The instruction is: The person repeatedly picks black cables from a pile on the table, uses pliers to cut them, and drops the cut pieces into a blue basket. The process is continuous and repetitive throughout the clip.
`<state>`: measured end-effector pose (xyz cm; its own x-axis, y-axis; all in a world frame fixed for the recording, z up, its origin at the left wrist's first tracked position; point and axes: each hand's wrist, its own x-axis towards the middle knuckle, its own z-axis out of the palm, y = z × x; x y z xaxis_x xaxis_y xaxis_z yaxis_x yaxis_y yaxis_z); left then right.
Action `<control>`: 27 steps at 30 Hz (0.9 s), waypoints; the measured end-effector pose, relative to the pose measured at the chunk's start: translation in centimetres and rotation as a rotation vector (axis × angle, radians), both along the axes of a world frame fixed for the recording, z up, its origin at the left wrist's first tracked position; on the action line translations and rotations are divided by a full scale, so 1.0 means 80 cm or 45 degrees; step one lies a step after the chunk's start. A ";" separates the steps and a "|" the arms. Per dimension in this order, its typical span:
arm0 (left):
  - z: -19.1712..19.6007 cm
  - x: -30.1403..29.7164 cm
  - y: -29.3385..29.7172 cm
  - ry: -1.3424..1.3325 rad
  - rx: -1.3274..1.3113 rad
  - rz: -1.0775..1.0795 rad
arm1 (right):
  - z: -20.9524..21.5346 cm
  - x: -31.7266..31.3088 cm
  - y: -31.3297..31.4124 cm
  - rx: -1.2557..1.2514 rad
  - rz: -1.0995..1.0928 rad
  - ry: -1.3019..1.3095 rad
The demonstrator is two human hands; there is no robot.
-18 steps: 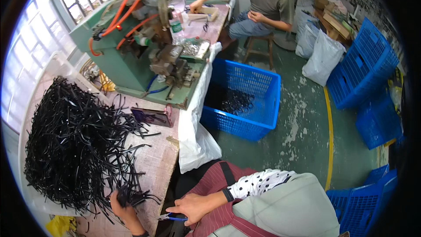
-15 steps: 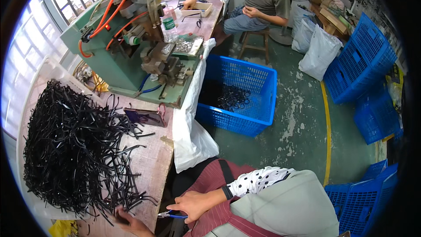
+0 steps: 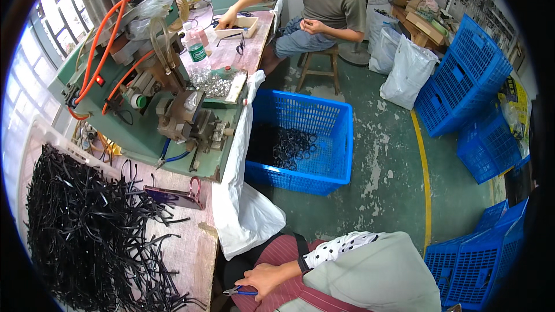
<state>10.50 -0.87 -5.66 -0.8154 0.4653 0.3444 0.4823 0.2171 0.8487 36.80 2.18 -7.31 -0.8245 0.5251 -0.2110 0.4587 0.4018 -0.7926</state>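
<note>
My right hand [image 3: 265, 281], below a white sleeve with black dots, lies low over my lap on the red striped apron [image 3: 270, 255]. Its fingers are closed round small pliers [image 3: 248, 293] with blue handles, whose metal jaws point left toward the bench edge. My left hand is out of the picture. On the bench [image 3: 193, 234] to the left lies a big heap of thin black strips with bent ends, which look like eyeglass temples [image 3: 87, 225]. Beside the heap a phone [image 3: 173, 196] leans at the foot of the green machine.
A green press machine [image 3: 139, 124] with orange hoses stands on the bench. A blue crate [image 3: 338, 138] with black rims stands on the floor beyond a white cloth [image 3: 245, 219]. A co-worker [image 3: 329, 0] sits farther off. Blue crates [image 3: 468, 75] are stacked at right.
The view has shifted, so the bench and machine sit lower and farther left. My left hand, earlier at the near edge of the heap, has left the picture. My right hand keeps the pliers.
</note>
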 end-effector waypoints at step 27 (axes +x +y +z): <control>-0.028 -0.057 -0.056 -0.415 -0.019 0.059 | 0.028 0.001 -0.024 0.051 0.041 -0.001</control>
